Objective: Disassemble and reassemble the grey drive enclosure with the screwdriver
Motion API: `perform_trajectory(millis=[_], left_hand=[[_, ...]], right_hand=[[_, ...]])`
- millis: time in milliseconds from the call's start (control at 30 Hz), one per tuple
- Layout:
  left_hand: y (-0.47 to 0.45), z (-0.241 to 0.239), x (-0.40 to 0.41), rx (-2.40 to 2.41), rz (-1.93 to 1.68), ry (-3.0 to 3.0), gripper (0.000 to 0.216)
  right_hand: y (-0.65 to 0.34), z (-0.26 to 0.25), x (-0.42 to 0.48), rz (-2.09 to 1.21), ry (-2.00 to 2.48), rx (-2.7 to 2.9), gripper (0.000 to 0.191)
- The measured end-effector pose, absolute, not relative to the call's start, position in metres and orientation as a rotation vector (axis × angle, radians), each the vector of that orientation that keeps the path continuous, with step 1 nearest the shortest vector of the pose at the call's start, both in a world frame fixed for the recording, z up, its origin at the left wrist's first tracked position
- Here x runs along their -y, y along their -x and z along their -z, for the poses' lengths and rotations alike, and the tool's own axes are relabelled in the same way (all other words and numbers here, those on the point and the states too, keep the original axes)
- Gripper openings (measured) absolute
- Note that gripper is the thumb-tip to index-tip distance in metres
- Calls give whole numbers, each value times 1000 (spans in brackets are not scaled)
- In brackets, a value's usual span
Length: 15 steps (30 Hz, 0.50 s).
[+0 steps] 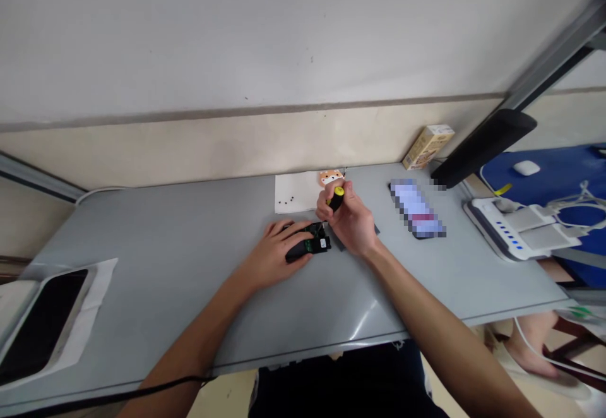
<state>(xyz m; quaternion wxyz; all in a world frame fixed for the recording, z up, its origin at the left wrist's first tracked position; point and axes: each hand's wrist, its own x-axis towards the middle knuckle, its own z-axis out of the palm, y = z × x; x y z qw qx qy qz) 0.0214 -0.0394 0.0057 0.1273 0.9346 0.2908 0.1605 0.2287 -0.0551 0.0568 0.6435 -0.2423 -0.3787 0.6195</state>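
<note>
My left hand [279, 250] holds down a small black electronic device [303, 250] on the grey table. Its casing is off on top, so a green circuit board shows between my fingers. In my right hand [353, 219] is a screwdriver [336, 198] with a black and yellow handle, gripped in a closed fist. The screwdriver's tip points down at the device's right end; whether it touches a screw I cannot tell. Partly hidden under my right hand lies a dark flat piece [335, 238]. Behind the device, several tiny dark screws [286, 201] rest on a white paper [297, 185].
An orange and white animal-face item [331, 177] sits at the paper's corner. To the right lie a phone [416, 208] and a white power strip [502, 228] with plugs. A small carton [428, 146] stands by the wall. A dark-screened device [45, 323] lies at left.
</note>
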Motion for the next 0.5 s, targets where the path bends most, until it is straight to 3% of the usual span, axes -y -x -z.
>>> perform_trajectory(millis=[500], left_hand=[[-23,-7,41,-872,-475,-2687,31]], right_hand=[[-226,-57,56,-1376,571,871,43]])
